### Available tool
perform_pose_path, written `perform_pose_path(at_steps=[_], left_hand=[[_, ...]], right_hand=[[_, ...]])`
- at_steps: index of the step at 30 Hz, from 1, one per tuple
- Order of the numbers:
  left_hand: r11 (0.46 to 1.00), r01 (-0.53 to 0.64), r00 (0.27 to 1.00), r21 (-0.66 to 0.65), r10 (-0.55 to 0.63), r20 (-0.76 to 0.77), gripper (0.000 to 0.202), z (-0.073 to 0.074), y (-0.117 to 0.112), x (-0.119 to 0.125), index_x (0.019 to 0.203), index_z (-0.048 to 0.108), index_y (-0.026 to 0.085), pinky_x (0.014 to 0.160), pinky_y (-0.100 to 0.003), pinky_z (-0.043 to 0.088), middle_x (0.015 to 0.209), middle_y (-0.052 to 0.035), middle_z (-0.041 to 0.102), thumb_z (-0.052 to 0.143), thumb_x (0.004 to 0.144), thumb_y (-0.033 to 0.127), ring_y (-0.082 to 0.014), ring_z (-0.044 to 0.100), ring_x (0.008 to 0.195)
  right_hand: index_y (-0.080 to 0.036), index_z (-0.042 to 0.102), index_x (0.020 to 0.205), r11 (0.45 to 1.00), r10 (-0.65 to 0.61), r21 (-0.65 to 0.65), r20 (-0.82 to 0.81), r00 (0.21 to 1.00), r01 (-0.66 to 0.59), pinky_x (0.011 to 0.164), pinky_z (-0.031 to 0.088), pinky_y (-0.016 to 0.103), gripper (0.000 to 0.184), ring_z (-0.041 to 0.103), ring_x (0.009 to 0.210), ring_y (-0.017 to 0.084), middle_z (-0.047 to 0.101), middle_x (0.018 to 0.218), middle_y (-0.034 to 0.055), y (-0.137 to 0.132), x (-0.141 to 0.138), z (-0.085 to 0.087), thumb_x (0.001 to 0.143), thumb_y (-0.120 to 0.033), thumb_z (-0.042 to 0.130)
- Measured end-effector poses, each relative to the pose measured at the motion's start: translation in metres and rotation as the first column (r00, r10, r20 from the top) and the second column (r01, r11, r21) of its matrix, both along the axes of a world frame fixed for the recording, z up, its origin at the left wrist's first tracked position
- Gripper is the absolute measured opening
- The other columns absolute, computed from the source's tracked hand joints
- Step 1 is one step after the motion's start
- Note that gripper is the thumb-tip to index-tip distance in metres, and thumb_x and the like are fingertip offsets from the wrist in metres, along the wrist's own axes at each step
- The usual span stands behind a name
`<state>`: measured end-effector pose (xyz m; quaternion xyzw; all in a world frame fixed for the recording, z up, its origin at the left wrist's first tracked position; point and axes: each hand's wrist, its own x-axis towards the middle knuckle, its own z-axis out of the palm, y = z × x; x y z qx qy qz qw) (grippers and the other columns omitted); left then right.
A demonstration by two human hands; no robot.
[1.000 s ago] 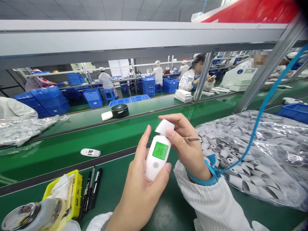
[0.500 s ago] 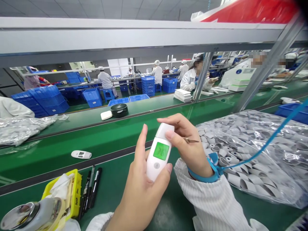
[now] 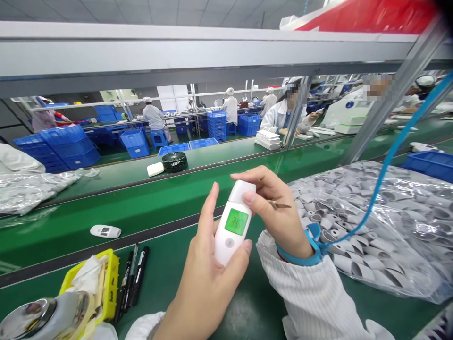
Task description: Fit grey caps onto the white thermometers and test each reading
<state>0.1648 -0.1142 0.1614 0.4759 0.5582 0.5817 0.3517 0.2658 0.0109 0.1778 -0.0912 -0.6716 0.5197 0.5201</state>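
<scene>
My left hand grips the lower body of a white thermometer with a lit green display, thumb and fingers wrapped round it. My right hand pinches the white cap at the thermometer's top end and also carries thin tweezers between its fingers. A blue wrist strap with a blue coiled cord sits on my right wrist. Another white thermometer lies on the green conveyor belt to the left.
A clear bag of white caps lies at the right. A yellow tray, black pens and a metal-topped bottle sit at lower left. A small black fan stands beyond the belt. Other people in white coats work at far benches.
The cap, held tilted above the thermometer a second ago, now sits on its top end. The loose thermometer on the belt has travelled left.
</scene>
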Motion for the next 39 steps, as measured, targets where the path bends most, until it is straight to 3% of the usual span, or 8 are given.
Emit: perform_pose_path(at_steps=[4, 8, 12, 17, 22, 26, 30, 39], left_hand=[[1.000, 0.013, 0.999, 0.009, -0.013, 0.031, 0.087, 0.002, -0.001, 0.000, 0.163, 0.015, 0.044, 0.072, -0.029, 0.061, 0.119, -0.0040, 0.073, 0.068, 0.095, 0.042, -0.0191, 0.072, 0.080], [1.000, -0.008, 1.000, 0.017, 0.008, 0.009, 0.090, 0.003, -0.002, 0.000, 0.164, 0.015, 0.042, 0.060, -0.027, 0.058, 0.107, -0.0039, 0.073, 0.070, 0.093, 0.043, -0.0171, 0.067, 0.067], [0.999, -0.016, 1.000, 0.041, 0.017, -0.010, 0.087, 0.003, -0.002, -0.001, 0.162, 0.019, 0.046, 0.060, -0.025, 0.056, 0.109, -0.0016, 0.073, 0.071, 0.093, 0.041, -0.0139, 0.062, 0.063], [1.000, -0.013, 0.999, 0.027, 0.014, -0.037, 0.086, 0.002, -0.006, -0.001, 0.162, 0.020, 0.045, 0.055, -0.023, 0.052, 0.105, -0.0012, 0.074, 0.070, 0.093, 0.041, -0.0126, 0.057, 0.058], [1.000, -0.002, 0.998, 0.015, 0.003, -0.063, 0.084, 0.001, -0.006, -0.002, 0.162, 0.022, 0.044, 0.051, -0.024, 0.050, 0.109, -0.0035, 0.074, 0.069, 0.092, 0.042, -0.0140, 0.059, 0.059], [1.000, -0.007, 0.998, 0.011, 0.008, -0.062, 0.085, 0.001, -0.005, -0.002, 0.162, 0.022, 0.046, 0.051, -0.023, 0.050, 0.112, -0.0025, 0.073, 0.070, 0.092, 0.041, -0.0132, 0.058, 0.060], [1.000, -0.006, 0.998, 0.011, 0.006, -0.060, 0.086, 0.002, -0.004, -0.001, 0.163, 0.021, 0.044, 0.050, -0.021, 0.049, 0.102, -0.0011, 0.073, 0.070, 0.092, 0.039, -0.0115, 0.054, 0.056], [0.999, -0.033, 0.992, 0.020, 0.036, -0.125, 0.080, 0.000, -0.004, 0.001, 0.162, 0.029, 0.036, 0.051, -0.026, 0.052, 0.115, -0.0076, 0.074, 0.067, 0.092, 0.044, -0.0185, 0.066, 0.064]], right_hand=[[-0.024, 0.064, 0.099, 0.979, 0.039, -0.193, -0.120, 0.992, -0.062, 0.040, 0.029, 0.020, 0.019, 0.040, 0.045, 0.006, 0.060, 0.070, -0.0035, 0.005, -0.001, 0.001, 0.089, -0.039, 0.070], [-0.022, 0.056, 0.094, 0.892, 0.184, -0.389, -0.150, 0.971, -0.229, 0.037, 0.023, 0.018, 0.030, 0.036, 0.039, 0.005, 0.059, 0.063, -0.0056, 0.009, 0.000, 0.003, 0.085, -0.047, 0.070], [-0.021, 0.058, 0.094, 0.821, 0.284, -0.466, -0.169, 0.944, -0.330, 0.037, 0.023, 0.017, 0.031, 0.033, 0.038, 0.004, 0.056, 0.062, -0.0066, 0.008, 0.000, 0.003, 0.085, -0.049, 0.069], [-0.022, 0.061, 0.093, 0.904, 0.195, -0.353, -0.164, 0.967, -0.242, 0.038, 0.024, 0.018, 0.030, 0.032, 0.041, 0.004, 0.056, 0.063, -0.0058, 0.002, -0.003, 0.002, 0.086, -0.049, 0.072], [-0.026, 0.069, 0.100, 0.997, 0.011, -0.076, -0.039, 0.999, -0.014, 0.041, 0.032, 0.023, 0.026, 0.041, 0.051, 0.009, 0.062, 0.079, -0.0004, -0.004, 0.002, 0.001, 0.087, -0.048, 0.074], [-0.027, 0.071, 0.100, 0.998, -0.057, 0.027, -0.014, 0.998, 0.057, 0.047, 0.043, 0.026, 0.022, 0.055, 0.061, 0.014, 0.063, 0.083, 0.0015, -0.004, 0.006, 0.001, 0.089, -0.046, 0.074], [-0.027, 0.068, 0.104, 0.994, -0.098, -0.061, -0.080, 0.992, 0.093, 0.045, 0.043, 0.025, 0.023, 0.055, 0.056, 0.013, 0.060, 0.073, -0.0010, -0.004, 0.004, 0.000, 0.092, -0.046, 0.070], [-0.027, 0.073, 0.100, 0.991, -0.109, 0.075, -0.087, 0.990, 0.115, 0.050, 0.046, 0.027, 0.012, 0.056, 0.061, 0.013, 0.066, 0.083, 0.0008, -0.014, -0.004, -0.004, 0.091, -0.034, 0.069]])
